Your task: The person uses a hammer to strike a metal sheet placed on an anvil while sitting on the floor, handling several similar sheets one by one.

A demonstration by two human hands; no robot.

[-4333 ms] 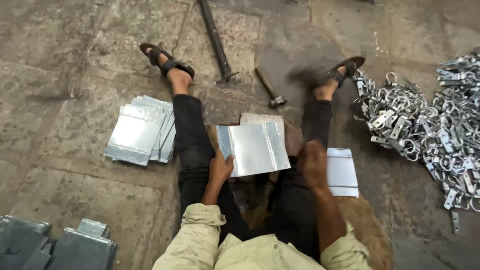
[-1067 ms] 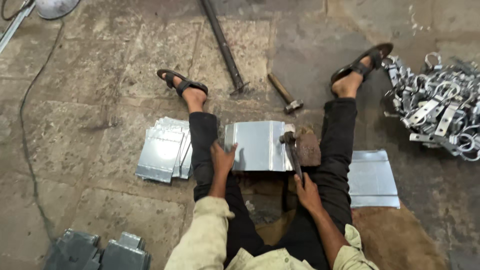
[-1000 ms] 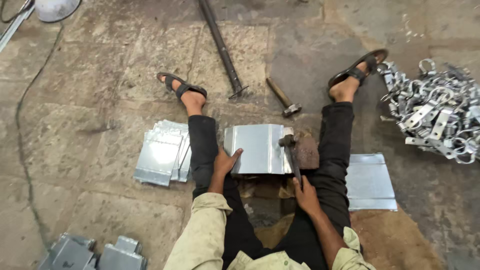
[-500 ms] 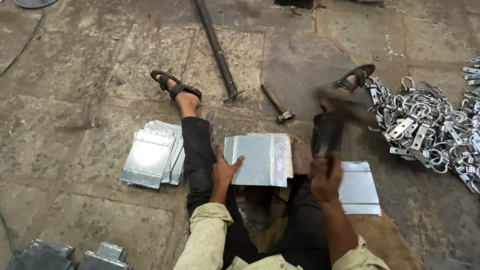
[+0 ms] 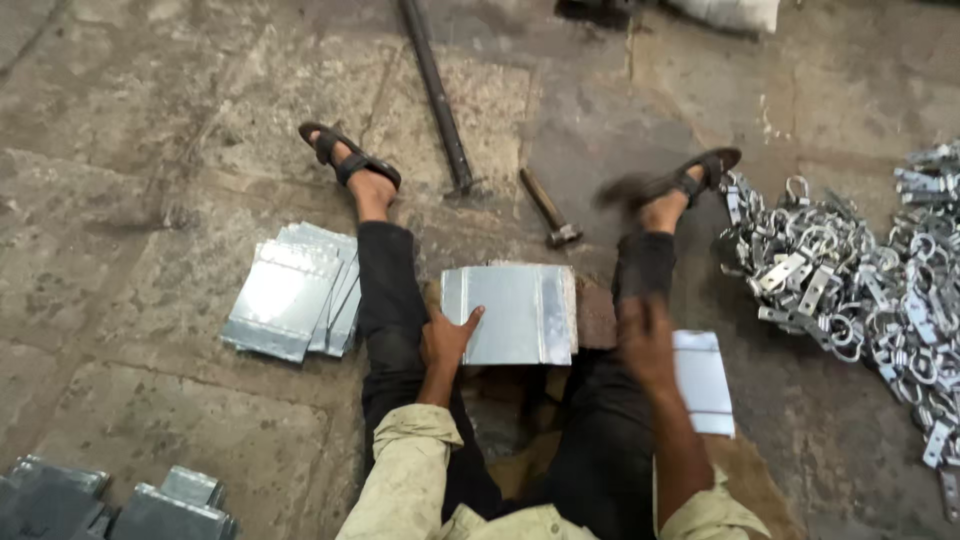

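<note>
Head view: right hand (image 5: pixel 645 335) now raised, blurred; grip cannot be told. Left hand (image 5: pixel 447 335) still flat, fingers spread, on sheet (image 5: pixel 515 313) between legs. Stone floor (image 5: pixel 150 120).

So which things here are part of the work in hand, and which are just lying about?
In hand: left hand pressing the shiny rectangular metal sheet; blurred right hand.

Lying about: wooden-handled hammer, long dark steel bar, heap of silver metal clamps, stack of flat sheets.

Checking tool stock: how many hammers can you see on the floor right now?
1: a hammer lies on the stone floor between the feet, beside the long metal rod. Another may be hidden in the blurred right hand.
</note>
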